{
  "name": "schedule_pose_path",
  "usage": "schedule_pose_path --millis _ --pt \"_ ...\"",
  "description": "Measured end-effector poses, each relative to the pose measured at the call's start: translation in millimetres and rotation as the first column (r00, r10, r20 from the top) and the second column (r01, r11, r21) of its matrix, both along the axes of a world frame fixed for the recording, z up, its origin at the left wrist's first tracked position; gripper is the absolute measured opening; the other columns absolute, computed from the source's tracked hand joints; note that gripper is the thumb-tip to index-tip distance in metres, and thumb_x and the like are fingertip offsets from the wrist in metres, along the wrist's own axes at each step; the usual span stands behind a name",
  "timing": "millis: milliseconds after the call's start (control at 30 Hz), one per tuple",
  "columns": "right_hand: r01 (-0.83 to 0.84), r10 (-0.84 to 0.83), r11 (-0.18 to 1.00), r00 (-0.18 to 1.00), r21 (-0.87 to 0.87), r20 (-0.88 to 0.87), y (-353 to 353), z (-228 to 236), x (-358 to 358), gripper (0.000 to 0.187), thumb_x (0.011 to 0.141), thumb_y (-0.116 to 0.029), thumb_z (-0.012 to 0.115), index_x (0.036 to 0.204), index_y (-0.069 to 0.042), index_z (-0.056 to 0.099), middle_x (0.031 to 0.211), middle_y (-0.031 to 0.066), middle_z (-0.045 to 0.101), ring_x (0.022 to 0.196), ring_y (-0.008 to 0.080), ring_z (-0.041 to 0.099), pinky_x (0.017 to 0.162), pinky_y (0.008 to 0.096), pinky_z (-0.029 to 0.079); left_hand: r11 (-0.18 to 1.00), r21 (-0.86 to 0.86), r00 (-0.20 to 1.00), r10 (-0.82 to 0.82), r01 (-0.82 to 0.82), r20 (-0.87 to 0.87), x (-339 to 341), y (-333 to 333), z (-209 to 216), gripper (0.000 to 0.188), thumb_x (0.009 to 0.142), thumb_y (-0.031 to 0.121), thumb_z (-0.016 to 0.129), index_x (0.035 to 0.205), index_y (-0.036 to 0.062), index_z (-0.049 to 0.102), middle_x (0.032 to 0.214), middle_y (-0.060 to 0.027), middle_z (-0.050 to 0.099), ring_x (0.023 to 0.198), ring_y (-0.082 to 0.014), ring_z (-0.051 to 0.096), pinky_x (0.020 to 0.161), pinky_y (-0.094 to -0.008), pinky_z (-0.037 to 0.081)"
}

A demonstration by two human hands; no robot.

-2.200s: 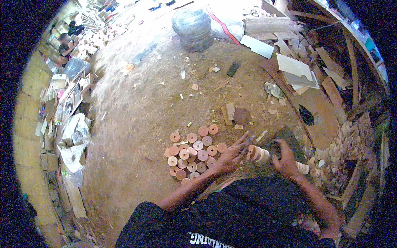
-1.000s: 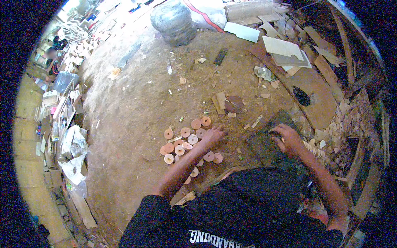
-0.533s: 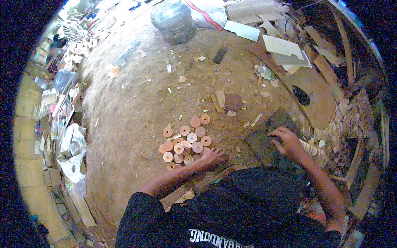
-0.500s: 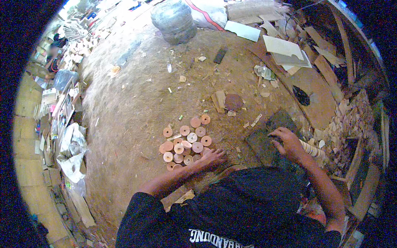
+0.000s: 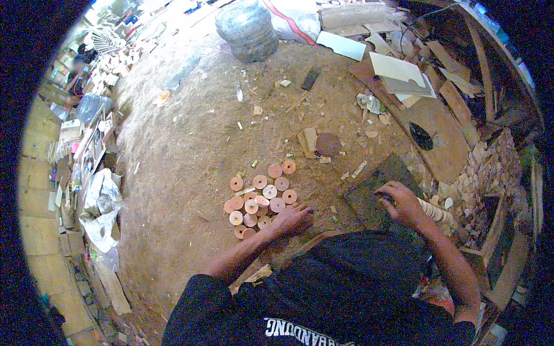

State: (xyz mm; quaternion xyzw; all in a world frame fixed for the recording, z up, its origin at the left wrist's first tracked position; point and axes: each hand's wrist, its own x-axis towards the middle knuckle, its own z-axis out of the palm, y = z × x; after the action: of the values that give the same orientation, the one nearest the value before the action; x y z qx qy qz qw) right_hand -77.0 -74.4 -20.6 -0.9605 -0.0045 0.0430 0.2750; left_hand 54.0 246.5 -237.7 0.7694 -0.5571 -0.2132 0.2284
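My left hand (image 5: 292,220) is low beside the right edge of a loose pile of round wooden discs with centre holes (image 5: 261,199). Its fingers are bent and drawn together; whatever they may hold is hidden beneath them. Over the dark flat mat (image 5: 369,187) is my right hand (image 5: 399,202), thumb and fingers curled toward each other, with nothing I can make out between them. Just right of that hand lies a row of pale discs (image 5: 435,211), stacked face to face on its side.
A brown round piece (image 5: 328,145) lies beside flat wood offcuts (image 5: 307,142) ahead. Wood scraps (image 5: 490,173) heap up on the right. A plastic-wrapped bundle (image 5: 248,32) stands at the back, and a white sack (image 5: 103,207) lies at left. Another person (image 5: 76,75) is far left.
My left hand's spread fingers have bent and drawn together by the pile. My right hand's thumb and fingers have curled closer over the mat. The view has shifted slightly.
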Motion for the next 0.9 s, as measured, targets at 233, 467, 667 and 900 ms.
schedule_pose_path --millis 233,467,667,900 --pt "0.002 -0.002 1.000 1.000 -0.011 0.004 0.2 -1.4 -2.1 0.022 0.080 -0.009 0.065 0.102 -0.007 0.062 0.099 0.0146 0.062 0.099 0.0351 0.058 0.088 0.0404 0.047 0.995 0.061 0.995 0.076 -0.080 0.060 3.7 29.9 3.6 0.042 0.084 0.020 0.057 0.125 0.0121 0.051 0.134 -0.0121 0.048 0.126 -0.0301 0.043 0.100 -0.0423 0.041" --pt "0.003 -0.003 1.000 1.000 0.019 0.008 2.4 1.0 -1.1 0.020 0.080 -0.009 0.065 0.100 -0.007 0.062 0.098 0.0143 0.062 0.096 0.0353 0.058 0.085 0.0408 0.047 0.986 0.161 0.856 -0.045 -0.046 0.515 -20.8 31.5 0.4 0.052 0.088 0.021 0.049 0.139 0.0181 0.040 0.143 -0.0115 0.039 0.135 -0.0336 0.033 0.109 -0.0533 0.028" --pt "0.000 0.000 1.000 0.999 0.021 -0.033 2.4 0.3 -2.0 0.020 0.081 -0.010 0.065 0.100 -0.007 0.062 0.099 0.0149 0.061 0.098 0.0359 0.057 0.085 0.0415 0.047 0.949 0.314 0.858 -0.151 -0.012 0.491 -22.8 28.9 -25.7 0.052 0.090 0.025 0.047 0.140 0.0175 0.038 0.146 -0.0132 0.036 0.135 -0.0344 0.033 0.109 -0.0554 0.025" --pt "0.014 -0.014 0.999 1.000 0.031 0.005 1.1 -0.5 -3.3 0.020 0.081 -0.011 0.065 0.101 -0.007 0.062 0.098 0.0149 0.062 0.096 0.0360 0.058 0.085 0.0419 0.047 0.972 0.191 0.908 0.049 -0.140 0.416 -28.1 18.4 9.2 0.045 0.090 0.025 0.047 0.133 0.0124 0.046 0.147 -0.0160 0.034 0.135 -0.0366 0.032 0.108 -0.0569 0.025"
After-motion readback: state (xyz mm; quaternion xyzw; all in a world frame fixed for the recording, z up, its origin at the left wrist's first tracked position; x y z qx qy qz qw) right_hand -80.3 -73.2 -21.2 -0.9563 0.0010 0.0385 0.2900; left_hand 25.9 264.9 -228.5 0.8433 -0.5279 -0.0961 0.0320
